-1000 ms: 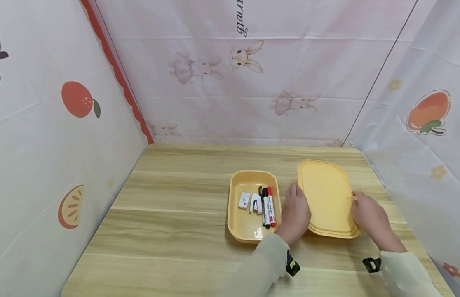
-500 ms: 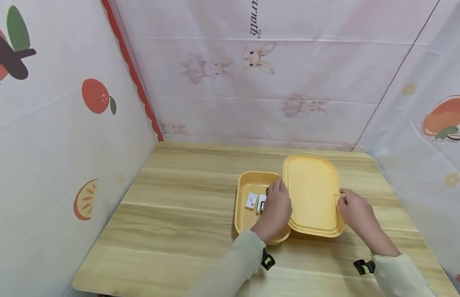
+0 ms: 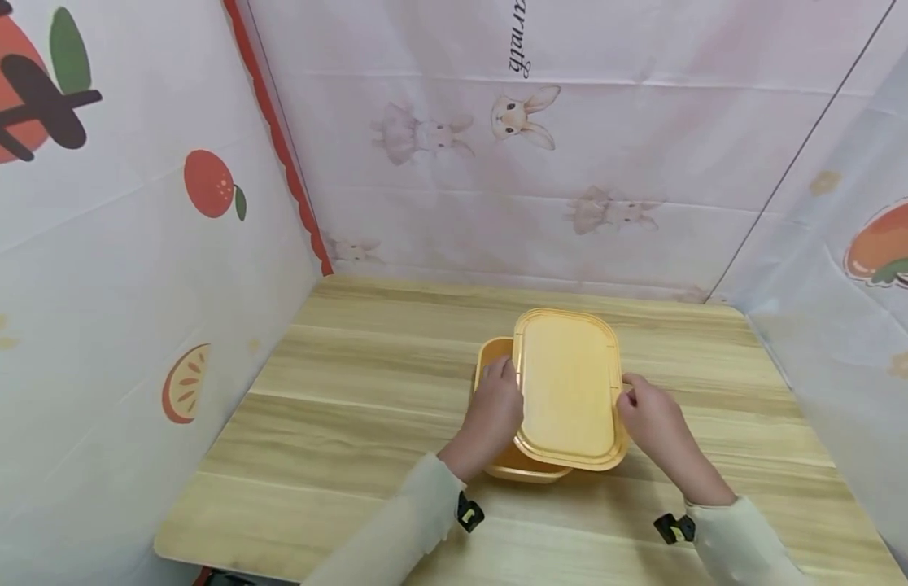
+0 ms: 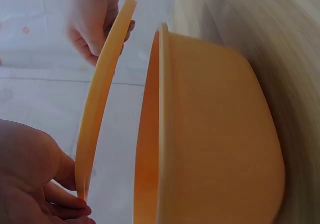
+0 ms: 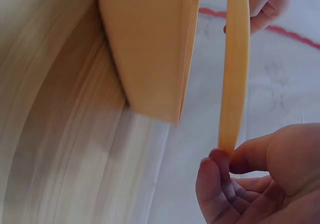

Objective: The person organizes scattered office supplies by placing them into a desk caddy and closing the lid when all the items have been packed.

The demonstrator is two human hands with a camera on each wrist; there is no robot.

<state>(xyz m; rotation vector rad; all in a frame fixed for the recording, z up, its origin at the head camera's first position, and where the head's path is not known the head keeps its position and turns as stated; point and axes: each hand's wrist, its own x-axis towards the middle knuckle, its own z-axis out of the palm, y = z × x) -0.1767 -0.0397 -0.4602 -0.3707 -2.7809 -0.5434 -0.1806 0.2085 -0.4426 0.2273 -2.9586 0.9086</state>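
Observation:
A yellow rectangular lid [image 3: 567, 387] with rounded corners hangs over the right part of a deeper yellow plastic box [image 3: 523, 468]. In the left wrist view a gap shows between the lid [image 4: 102, 84] and the rim of the box [image 4: 215, 124]. My left hand [image 3: 494, 415] pinches the lid's left edge, above the box's opening. The opposite edge is pinched between thumb and fingers of my right hand [image 3: 655, 423], also seen in the right wrist view, where the lid [image 5: 234, 74] is edge-on. What lies inside the box is hidden by the lid and left hand.
The box stands on a light wood-grain table [image 3: 366, 391]. Printed cloth walls enclose it: a left wall [image 3: 132, 285] with fruit, a pink back wall [image 3: 454, 195] with rabbits, and a right wall [image 3: 835, 309].
Both hands have carried the lid leftward from beside the box to over it. The staples box, stapler and markers inside have gone out of sight. The head view has shifted slightly.

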